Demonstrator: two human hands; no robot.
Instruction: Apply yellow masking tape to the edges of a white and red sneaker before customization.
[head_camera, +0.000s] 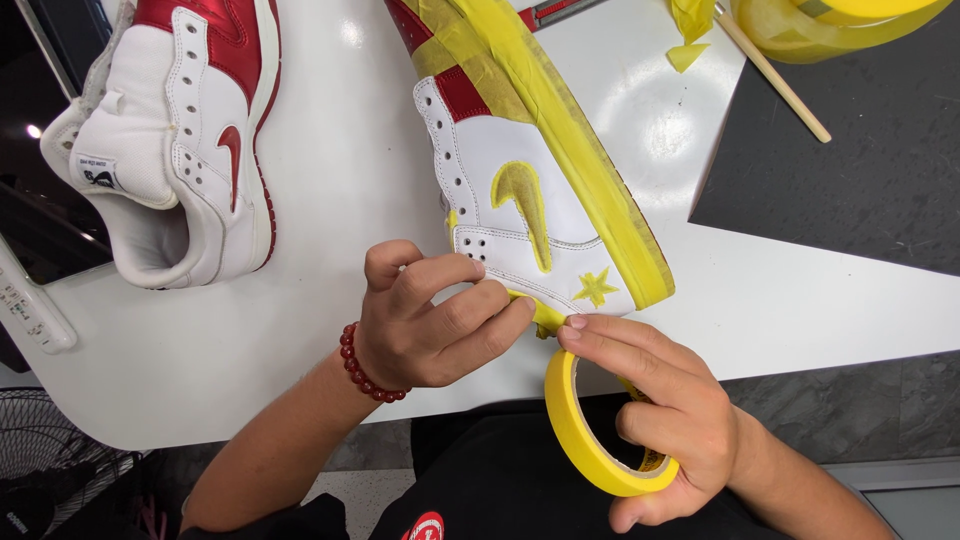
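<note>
1. At the bottom of the frame, right of centre, the right hand (655, 410) curls around a roll of yellow tape (590, 440); its fingers pass through the roll's hole and its thumb and forefinger pinch the free end of the tape just above.
2. Just left of it, at lower centre, the left hand (430, 320) is half closed, its fingertips (520, 305) pressing the yellow tape end against the heel of a shoe. A bracelet of red beads (365, 370) sits on that wrist.
3. The two hands nearly touch at the tape end, right at the near edge of the white table (330, 180).
4. The taped shoe (520, 190) lies on its side in the centre of the frame, heel toward the person. It is white with red at the top, and yellow tape covers its sole edge, its side logo and a small star near the heel.
5. In the upper left lies a second shoe (180, 130), white and red, bare of tape, opening toward the person, well apart from the first.
6. At the left edge a white remote control (30, 310) rests partly on the table.
7. In the upper right a dark mat (860, 170) carries a thin wooden stick (775, 75), with a large roll of yellow tape (830, 25) beyond it at the top edge.
</note>
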